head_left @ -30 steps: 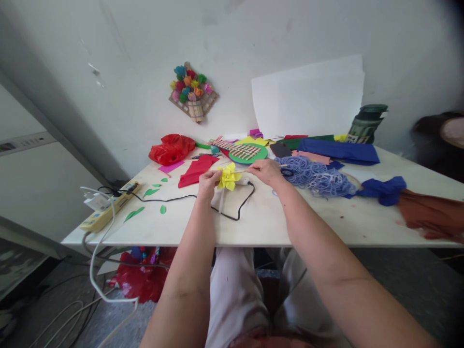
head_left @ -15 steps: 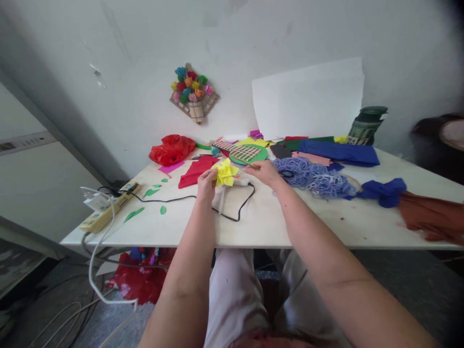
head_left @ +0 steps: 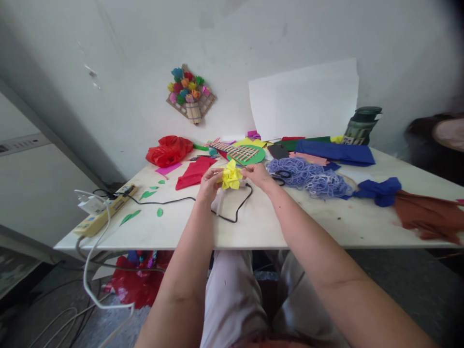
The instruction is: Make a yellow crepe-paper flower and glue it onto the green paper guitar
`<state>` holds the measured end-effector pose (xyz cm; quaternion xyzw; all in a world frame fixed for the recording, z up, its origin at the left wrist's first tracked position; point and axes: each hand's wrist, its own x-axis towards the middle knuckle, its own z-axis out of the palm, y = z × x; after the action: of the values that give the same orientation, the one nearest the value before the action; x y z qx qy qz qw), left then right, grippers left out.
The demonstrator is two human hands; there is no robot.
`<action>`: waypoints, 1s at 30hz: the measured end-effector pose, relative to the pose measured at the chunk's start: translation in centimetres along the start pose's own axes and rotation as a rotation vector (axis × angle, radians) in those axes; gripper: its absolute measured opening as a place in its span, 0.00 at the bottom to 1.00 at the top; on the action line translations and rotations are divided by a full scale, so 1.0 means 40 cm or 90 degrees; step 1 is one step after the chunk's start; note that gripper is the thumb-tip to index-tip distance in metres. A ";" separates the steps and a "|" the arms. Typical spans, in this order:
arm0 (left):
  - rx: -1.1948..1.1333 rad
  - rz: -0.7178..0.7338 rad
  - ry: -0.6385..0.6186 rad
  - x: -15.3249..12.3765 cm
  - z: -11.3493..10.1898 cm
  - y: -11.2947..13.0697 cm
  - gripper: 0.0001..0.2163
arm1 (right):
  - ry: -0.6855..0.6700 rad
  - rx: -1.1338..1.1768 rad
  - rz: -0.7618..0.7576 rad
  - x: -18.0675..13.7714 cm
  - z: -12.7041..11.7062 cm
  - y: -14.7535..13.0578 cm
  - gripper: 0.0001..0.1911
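The surface (head_left: 261, 234) begins at its front edge, with open room up to the black cord (head_left: 237, 211). Beyond, over mid-surface, the left hand (head_left: 211, 182) pinches a yellow flower (head_left: 231, 176); the right hand (head_left: 257, 175), just beside, has fingertips closed on a thin stick (head_left: 241, 165). Blue yarn (head_left: 308, 177) crowds the right; behind stands the wall (head_left: 224, 38).

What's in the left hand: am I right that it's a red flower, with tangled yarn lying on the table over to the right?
Not quite: the colour is wrong. The head view shows the left hand holding a yellow flower, with tangled yarn lying on the table over to the right.
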<state>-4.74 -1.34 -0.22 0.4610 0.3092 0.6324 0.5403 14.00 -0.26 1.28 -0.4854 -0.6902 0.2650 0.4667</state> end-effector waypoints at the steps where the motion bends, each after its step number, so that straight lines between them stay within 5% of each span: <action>1: 0.005 -0.006 -0.006 -0.001 0.000 0.003 0.17 | 0.005 0.003 -0.005 0.001 0.000 0.002 0.13; 7: 0.045 -0.009 -0.012 -0.008 -0.001 0.012 0.29 | -0.019 0.024 -0.038 0.003 -0.001 0.009 0.12; 21: 0.112 -0.011 -0.092 -0.011 -0.001 0.008 0.31 | 0.021 0.067 -0.052 0.008 0.008 0.012 0.14; 30: 0.104 0.003 -0.064 -0.006 -0.002 0.003 0.26 | 0.036 0.120 -0.015 0.001 0.007 0.003 0.18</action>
<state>-4.89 -1.59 -0.19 0.5353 0.3308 0.5827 0.5143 13.78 -0.17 1.07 -0.4384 -0.6542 0.3095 0.5330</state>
